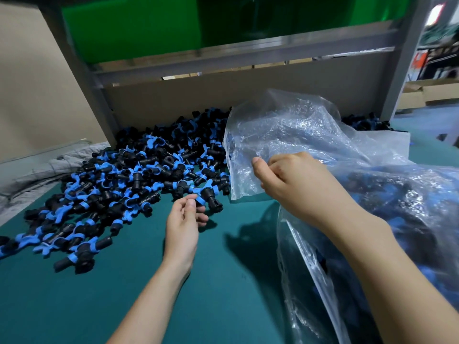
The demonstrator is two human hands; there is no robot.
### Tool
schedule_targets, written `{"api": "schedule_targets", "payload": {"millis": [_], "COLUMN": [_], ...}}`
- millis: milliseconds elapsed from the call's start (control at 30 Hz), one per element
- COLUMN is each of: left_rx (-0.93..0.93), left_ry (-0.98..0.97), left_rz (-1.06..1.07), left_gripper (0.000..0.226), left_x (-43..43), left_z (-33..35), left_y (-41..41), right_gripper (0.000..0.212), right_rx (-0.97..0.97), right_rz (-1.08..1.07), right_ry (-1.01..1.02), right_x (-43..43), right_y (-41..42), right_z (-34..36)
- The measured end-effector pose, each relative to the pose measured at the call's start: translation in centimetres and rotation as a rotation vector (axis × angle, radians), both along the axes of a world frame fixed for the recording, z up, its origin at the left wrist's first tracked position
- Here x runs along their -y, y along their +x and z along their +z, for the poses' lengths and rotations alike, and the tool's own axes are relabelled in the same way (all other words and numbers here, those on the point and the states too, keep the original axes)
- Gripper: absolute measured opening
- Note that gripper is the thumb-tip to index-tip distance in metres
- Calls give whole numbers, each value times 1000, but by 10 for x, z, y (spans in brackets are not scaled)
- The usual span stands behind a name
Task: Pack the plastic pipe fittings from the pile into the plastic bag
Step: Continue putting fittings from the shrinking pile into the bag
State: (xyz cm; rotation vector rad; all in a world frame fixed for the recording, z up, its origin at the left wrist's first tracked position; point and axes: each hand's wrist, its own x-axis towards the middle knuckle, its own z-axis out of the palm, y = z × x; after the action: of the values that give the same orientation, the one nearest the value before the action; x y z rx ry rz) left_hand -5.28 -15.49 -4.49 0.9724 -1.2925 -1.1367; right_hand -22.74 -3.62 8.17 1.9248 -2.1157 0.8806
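While the right hand [293, 182] pinches the rim of the bag [310, 130] on the right, the left hand [183, 222], fingers loosely curled, touches a fitting [211, 199] at the near edge of the pile [119, 175]; I cannot tell if it grips.

- No text, label, brand, number or sign could be read anywhere in the view.
- The clear crinkled plastic bag [298, 125] showed no print that could be made out.
- The orange-red and white panel [419, 62] in the background at the far right edge was too blurred to tell whether it bore any lettering.
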Motion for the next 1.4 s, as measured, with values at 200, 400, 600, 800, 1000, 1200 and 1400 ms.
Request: {"api": "schedule_targets", "payload": {"millis": [200, 400, 600, 800, 1000, 1200, 1400], "left_rx": [-42, -238, -281, -207, 26, 404, 610], "left_ry": [75, 199, 201, 115, -25, -23, 49], "left_rz": [22, -49, -97, -240, -452, -864, -961], "left_gripper": [24, 34, 36, 35, 31, 32, 33], "left_x": [-1, -3, -3, -22, -72, -108, -112], "left_z": [2, 11, 12, 23, 47, 57, 61], "left_y": [0, 8, 10, 4, -18, -49, -59], "right_gripper": [66, 67, 67, 66, 66, 64, 65], "right_rx": [-1, -3, 0, 16, 11, 6, 43], "right_rz": [-2, 5, 14, 2, 8, 12, 30], "right_ry": [-2, -3, -8, -10, -35, -51, -64], "right_x": [-1, -1, -1, -1, -2, -2, -4], "right_y": [0, 0, 0, 0, 2, 5, 2], "right_z": [1, 0, 0, 1, 3, 4, 7]}}
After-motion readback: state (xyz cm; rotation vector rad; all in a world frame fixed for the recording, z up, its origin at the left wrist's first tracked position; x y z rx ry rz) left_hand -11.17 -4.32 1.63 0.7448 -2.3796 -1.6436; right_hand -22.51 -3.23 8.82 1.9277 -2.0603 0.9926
